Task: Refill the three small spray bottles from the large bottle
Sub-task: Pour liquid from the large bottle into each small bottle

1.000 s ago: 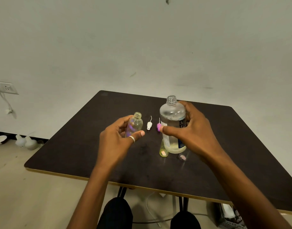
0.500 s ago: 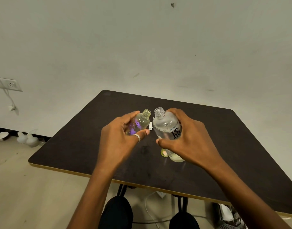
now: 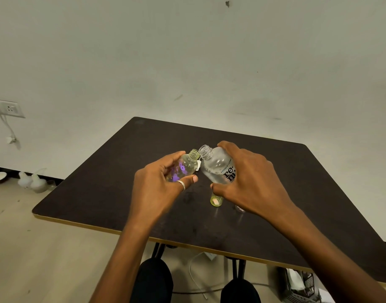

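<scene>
Dark table (image 3: 96,193), pale wall (image 3: 187,62), left grip (image 3: 157,191) holding small bottle (image 3: 186,166), right grip (image 3: 251,184) holding large bottle (image 3: 216,166)

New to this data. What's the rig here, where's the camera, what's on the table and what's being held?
There is no robot and no mechanical grip here: a person works with two bare hands. Every picture comes from one wide-angle camera worn on their head, looking forward and down, so the arms reach in from the bottom edge. The left hand holds a small clear bottle with a purple print. The right hand holds the large bottle. Both bottles are uncapped and tilted so their mouths nearly meet, set up for pouring. Whether liquid is flowing cannot be seen. On the dark table, just below the right hand, sits a small yellow-green bottle.
</scene>
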